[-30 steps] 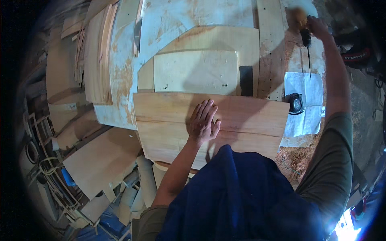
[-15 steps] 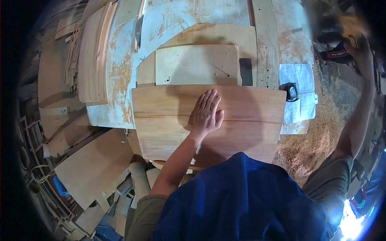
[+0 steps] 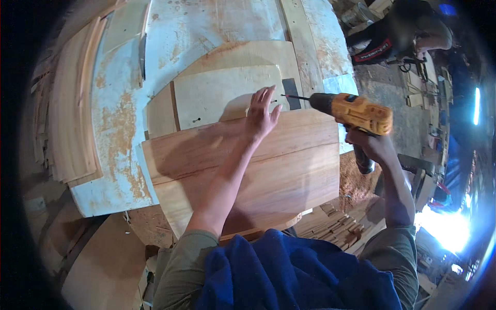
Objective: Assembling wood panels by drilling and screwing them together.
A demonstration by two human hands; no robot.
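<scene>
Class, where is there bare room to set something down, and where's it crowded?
Bare: the tabletop beyond the curved panel, left of the plank; brown board between left forearm and right hand. Crowded: around left hand, drill and dark strip.

Before you, the board (image 3: 289,165) lies on the near side of the table (image 3: 121,139), the panel (image 3: 222,93) just beyond it, your left hand (image 3: 262,119) at the border between them. The drill (image 3: 361,113) is in your right hand (image 3: 374,146), right of the panel (a co-worker (image 3: 408,28) is far right); planks (image 3: 70,113) lie left.
</scene>
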